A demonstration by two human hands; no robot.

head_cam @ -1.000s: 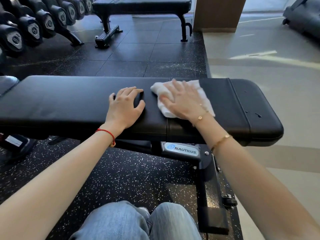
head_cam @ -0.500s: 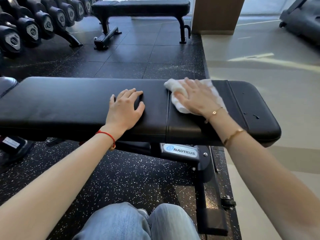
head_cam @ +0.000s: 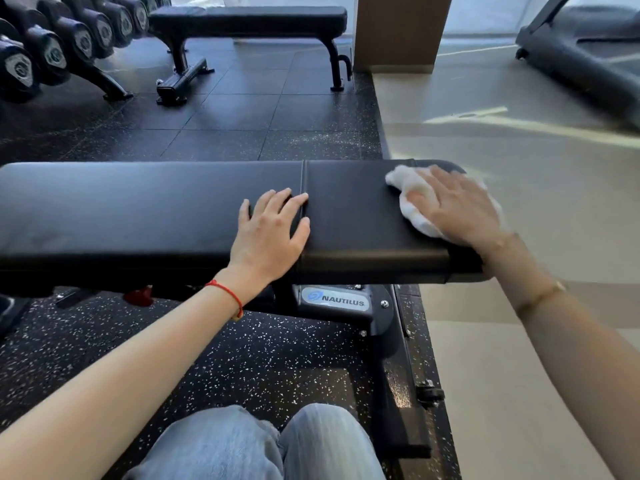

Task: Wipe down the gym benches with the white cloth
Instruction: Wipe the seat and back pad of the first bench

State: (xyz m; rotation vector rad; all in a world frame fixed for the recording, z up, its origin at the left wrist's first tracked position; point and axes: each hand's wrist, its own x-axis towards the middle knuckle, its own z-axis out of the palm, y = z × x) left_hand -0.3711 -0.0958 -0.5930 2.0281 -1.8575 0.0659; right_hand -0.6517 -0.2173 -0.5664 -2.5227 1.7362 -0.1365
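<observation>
Black padded upholstery covers the near bench [head_cam: 156,209], which runs across the view from the left edge to a rounded right end. The white cloth [head_cam: 410,202] lies bunched on the pad's top at that right end, between the far edge and the near edge. The right hand [head_cam: 457,209] rests flat on the cloth, fingers straight and spread, pointing toward the far edge; it presses rather than grasps, and cloth shows beyond the fingertips and on the thumb side. The hand is motion-blurred. The left hand [head_cam: 270,233] lies palm down on the pad beside the stitched seam [head_cam: 304,188], fingers extended and holding nothing, well apart from the cloth. A red string bracelet [head_cam: 227,294] circles the left wrist. A Nautilus label [head_cam: 337,300] sits on the frame below the near edge. A second bench [head_cam: 249,19] and a dumbbell rack [head_cam: 52,46] stand beyond the far edge.
</observation>
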